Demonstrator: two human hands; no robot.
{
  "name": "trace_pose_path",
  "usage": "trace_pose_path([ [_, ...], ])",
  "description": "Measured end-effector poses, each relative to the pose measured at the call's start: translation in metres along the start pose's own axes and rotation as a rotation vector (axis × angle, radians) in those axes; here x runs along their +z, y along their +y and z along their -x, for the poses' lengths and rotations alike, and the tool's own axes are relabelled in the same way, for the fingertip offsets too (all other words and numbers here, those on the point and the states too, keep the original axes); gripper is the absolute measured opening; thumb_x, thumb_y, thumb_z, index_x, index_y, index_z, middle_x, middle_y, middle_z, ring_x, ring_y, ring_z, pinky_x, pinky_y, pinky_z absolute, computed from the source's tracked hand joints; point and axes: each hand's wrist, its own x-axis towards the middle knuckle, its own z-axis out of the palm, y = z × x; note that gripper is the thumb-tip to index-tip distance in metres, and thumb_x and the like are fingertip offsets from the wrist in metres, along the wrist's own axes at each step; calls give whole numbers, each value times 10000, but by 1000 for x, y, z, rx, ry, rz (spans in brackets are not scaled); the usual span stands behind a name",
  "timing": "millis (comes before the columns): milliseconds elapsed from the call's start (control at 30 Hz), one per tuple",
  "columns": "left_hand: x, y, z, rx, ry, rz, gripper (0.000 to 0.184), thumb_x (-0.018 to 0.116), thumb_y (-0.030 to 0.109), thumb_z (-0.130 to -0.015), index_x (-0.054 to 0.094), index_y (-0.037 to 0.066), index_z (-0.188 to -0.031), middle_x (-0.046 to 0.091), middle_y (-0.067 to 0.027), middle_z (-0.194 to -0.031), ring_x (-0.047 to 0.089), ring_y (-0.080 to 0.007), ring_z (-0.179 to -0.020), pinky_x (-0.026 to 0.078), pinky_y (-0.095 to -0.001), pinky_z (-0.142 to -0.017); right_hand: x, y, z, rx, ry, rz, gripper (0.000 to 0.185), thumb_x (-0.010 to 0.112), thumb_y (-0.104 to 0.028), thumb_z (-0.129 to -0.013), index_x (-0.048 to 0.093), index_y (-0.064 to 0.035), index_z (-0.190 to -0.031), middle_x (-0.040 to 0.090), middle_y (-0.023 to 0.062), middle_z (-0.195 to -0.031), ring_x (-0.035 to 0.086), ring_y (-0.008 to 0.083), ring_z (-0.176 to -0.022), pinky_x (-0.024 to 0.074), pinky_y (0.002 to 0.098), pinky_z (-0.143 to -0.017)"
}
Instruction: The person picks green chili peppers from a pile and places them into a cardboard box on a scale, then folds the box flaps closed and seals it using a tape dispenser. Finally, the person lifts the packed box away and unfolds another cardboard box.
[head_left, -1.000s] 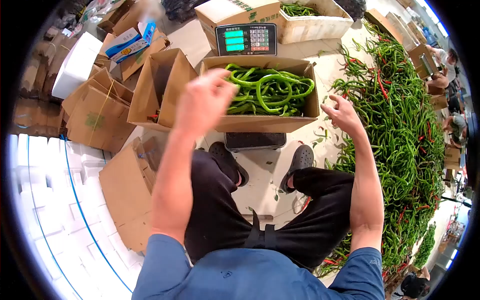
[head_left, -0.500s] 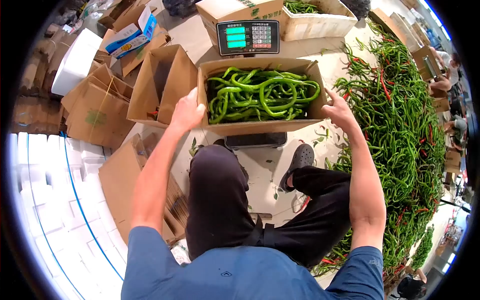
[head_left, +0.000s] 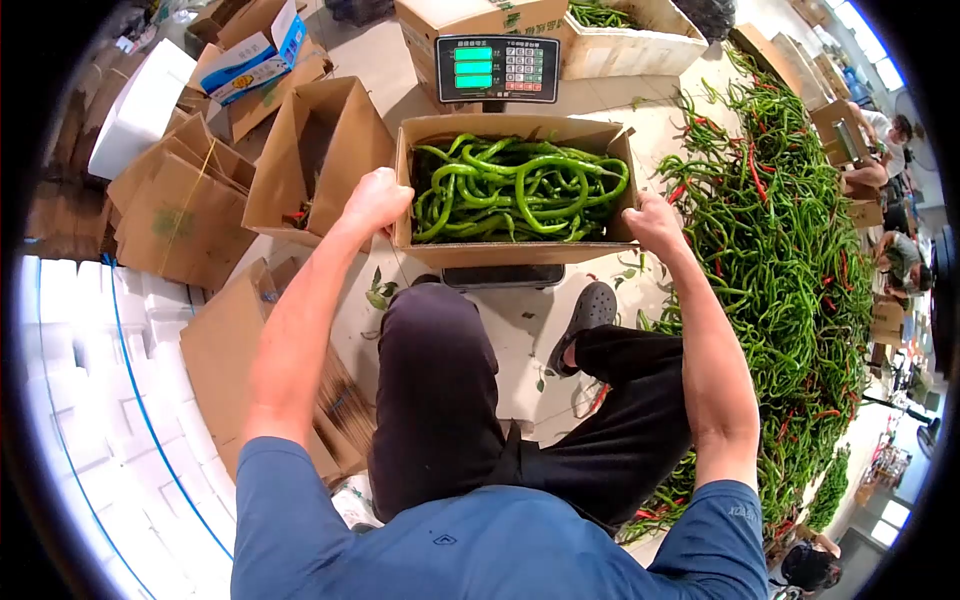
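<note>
Cardboard box [head_left: 520,254], likely heavy with glossy peppers [head_left: 505,195] between my hands; left [head_left: 377,200] and right [head_left: 656,222] grip its stiffer end walls, the best hold.

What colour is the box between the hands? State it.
The box is brown, clearest in the head view.
</note>
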Motion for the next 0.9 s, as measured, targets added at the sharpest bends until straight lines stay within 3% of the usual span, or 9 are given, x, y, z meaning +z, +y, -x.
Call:
trace_pose_path([
  [100, 12, -28, -11, 136, 172, -59, 308, 550, 160, -835, 624, -138, -842, 688, -327, -927, 722, -434, -850, 589, -467, -768, 14, 20, -8, -136, 180, -4, 297, 568, -220, -858, 673, 27, -985, 698, 260, -791, 705, 392, -715, 569, 457, -735],
  [300, -31, -11, 15, 231, 210, -100, 327, 586, 214, -833, 635, -105, -886, 681, -326, -954, 678, -455, -887, 545, -486, -821, -52, -21, 45, -142, 131, -413, 320, 552, -91, -869, 696, 24, -1130, 685, 86, -761, 608, 141, -637, 520, 314, -623],
  [367, -47, -10, 18, 316, 276, -181, 237, 613, 182, -877, 601, -54, -861, 641, -156, -760, 619, -237, -734, 498, -405, -690, -69, -33, 65, -174, 187, -434, 290, 556, -80, -866, 700, 35, -1090, 681, 61, -758, 600, 121, -637, 509, 302, -615],
  [467, -70, 8, 37, 317, 243, -92, 175, 607, 131, -908, 646, -37, -938, 659, -65, -775, 612, -134, -713, 491, -343, -651, -73, -21, 66, -198, 191, -548, 258, 564, -81, -872, 698, 41, -1055, 678, 77, -747, 617, 132, -639, 521, 309, -612],
  [500, -71, 14, 42, 315, 195, 16, 320, 618, 226, -861, 595, -93, -874, 660, -299, -898, 660, -433, -878, 504, -481, -778, -74, -22, 67, -176, 155, -609, 249, 567, -83, -873, 697, 40, -1047, 675, 83, -742, 622, 136, -642, 525, 312, -606],
  [567, -58, 0, 23, 323, 271, -168, 310, 591, 219, -866, 613, -89, -887, 670, -295, -919, 656, -450, -898, 513, -487, -809, -51, -13, 51, -291, 234, -437, 292, 555, -80, -890, 678, 60, -1115, 692, 103, -728, 634, 187, -607, 535, 320, -582],
  [700, 25, -70, -40, 284, 259, -233, 318, 540, 200, -859, 644, -92, -931, 666, -340, -1000, 638, -497, -995, 521, -506, -911, 10, -3, 8, 127, -184, -71, 309, 546, -144, -899, 630, 99, -1070, 679, 202, -758, 673, 284, -606, 572, 382, -613],
  [767, 22, -63, -44, 273, 252, -227, 304, 549, 188, -850, 628, -93, -935, 651, -351, -1017, 619, -505, -1003, 503, -519, -886, 3, -23, 21, -68, -85, -52, 296, 541, -165, -901, 611, 96, -1022, 669, 216, -747, 661, 295, -571, 569, 395, -581],
  [900, 15, -66, -33, 259, 273, -144, 289, 559, 177, -836, 621, -91, -926, 652, -347, -998, 615, -508, -985, 497, -522, -872, -1, -27, 20, -1, -67, -210, 265, 527, -143, -892, 614, 84, -997, 648, 210, -692, 641, 271, -532, 535, 403, -515],
])
